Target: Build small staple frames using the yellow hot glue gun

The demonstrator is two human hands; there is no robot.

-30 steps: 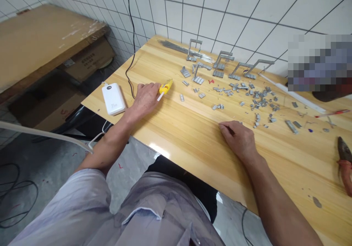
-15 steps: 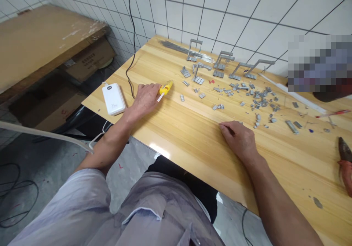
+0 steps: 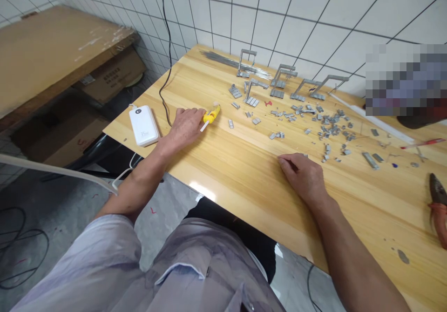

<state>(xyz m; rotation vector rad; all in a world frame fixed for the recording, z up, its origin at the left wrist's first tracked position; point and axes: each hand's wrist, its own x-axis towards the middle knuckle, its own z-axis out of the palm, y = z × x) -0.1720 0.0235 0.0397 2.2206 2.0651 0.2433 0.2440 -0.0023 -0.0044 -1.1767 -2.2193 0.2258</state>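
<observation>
My left hand (image 3: 186,125) is closed around a yellow glue gun (image 3: 211,115) near the left part of the wooden table (image 3: 223,153). A white glue stick (image 3: 204,126) juts from it toward me, and much of the handle is hidden by my fingers. On the tabletop lies my right hand (image 3: 303,174), thumb and fingers pressed together; whether a small thing is between them I cannot make out. Beyond it are scattered small grey metal pieces (image 3: 333,125). Several grey bent frames on slatted bases, such as this bracket (image 3: 252,93), stand farther back.
A white power bank (image 3: 144,125) lies left of my left hand, near a black cable (image 3: 169,46). Thin metal rods (image 3: 230,63) lie at the back. Red-handled pliers (image 3: 439,209) and a red pen (image 3: 423,144) are at the right. A tiled wall (image 3: 279,14) borders the table.
The glue gun has turned very slightly in my left hand, and a small pale spot now shows near its far end. My right hand has stayed in place.
</observation>
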